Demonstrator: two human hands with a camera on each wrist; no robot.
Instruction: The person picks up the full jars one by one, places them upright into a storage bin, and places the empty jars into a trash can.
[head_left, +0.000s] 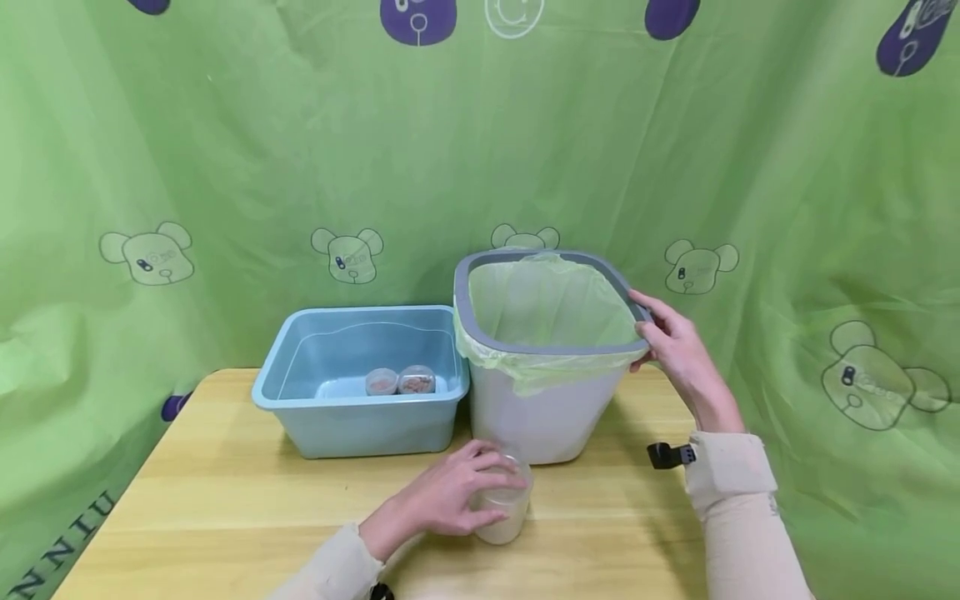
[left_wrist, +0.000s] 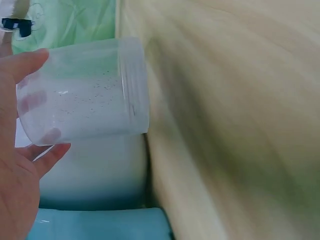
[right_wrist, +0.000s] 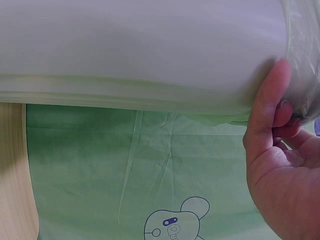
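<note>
A clear plastic jar (head_left: pixel 508 512) stands on the table in front of the trash bin, small dark specks showing on its wall. My left hand (head_left: pixel 461 490) grips it from above, fingers and thumb spread round its sides. In the left wrist view the ribbed end of the jar (left_wrist: pixel 82 95) points toward the table, and the left hand (left_wrist: pixel 20 150) is around the opposite end. With my right hand (head_left: pixel 678 346) I hold the right side of the grey rim of the white trash bin (head_left: pixel 540 417), where a pale green liner bag (head_left: pixel 555 304) folds over.
Left of the trash bin and close against it is a light blue basin (head_left: pixel 360 429). Inside lie two small clear tubs (head_left: pixel 416 381) with pinkish-brown contents. Wooden tabletop (head_left: pixel 225 492) runs beneath everything, and a green patterned curtain (head_left: pixel 420 150) hangs behind.
</note>
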